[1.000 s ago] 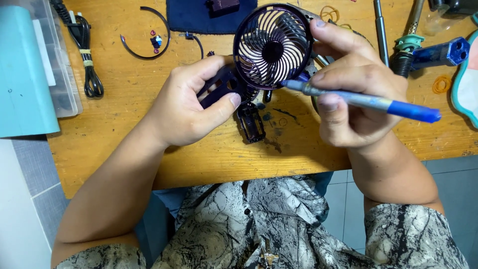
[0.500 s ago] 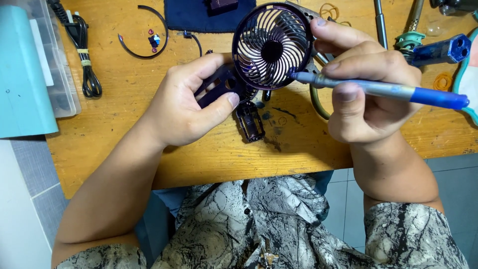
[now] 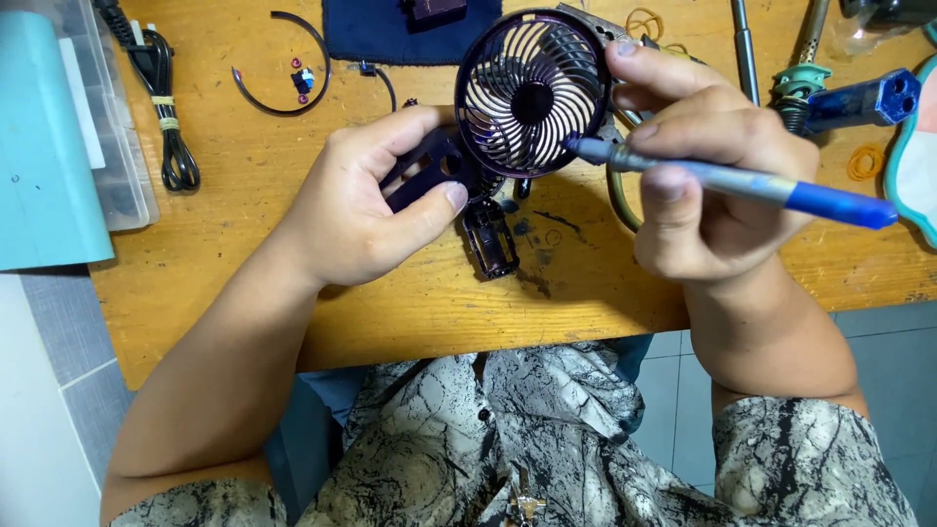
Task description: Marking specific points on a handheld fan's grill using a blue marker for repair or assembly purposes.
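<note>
1. the left hand [image 3: 366, 210] had its fingers [image 3: 429, 200] curled tight round the dark base [image 3: 429, 166] of a small fan [image 3: 532, 93], thumb pressed along the near side of the base.
2. the right hand [image 3: 712, 185] had its fingers [image 3: 673, 78] closed on two things: the upper fingers rested on the right rim of the fan's round grille, and the thumb and lower fingers pinched a screwdriver [image 3: 742, 182] with a grey shaft and a blue end.
3. the screwdriver lay nearly level, blue end pointing right, and its tip touched the lower right edge of the grille.
4. the fan was held between both hands just above the tabletop [image 3: 293, 293], grille facing up toward the camera, pale curved blades showing behind dark spiral bars.
5. a small dark open part [image 3: 491, 239] lay on the tabletop just below the fan, near the left thumb, with dark specks beside it.
6. at the far edge, behind the fan, a navy cloth [image 3: 376, 34] carried a small dark block.
7. left of the cloth lay a thin black arc of wire [image 3: 283, 102] with small red and blue bits inside its curve.
8. farther left sat a coiled black cable [image 3: 161, 98], and beside it a clear plastic box [image 3: 107, 146] with a teal lid [image 3: 39, 146] at the tabletop's left end.
9. to the right, beyond the right hand, were a blue-handled tool [image 3: 859, 102], metal rods [image 3: 747, 49] and an orange rubber band [image 3: 864, 161].
10. the person's lap below the tabletop showed a black-and-white marbled garment [image 3: 508, 449].
</note>
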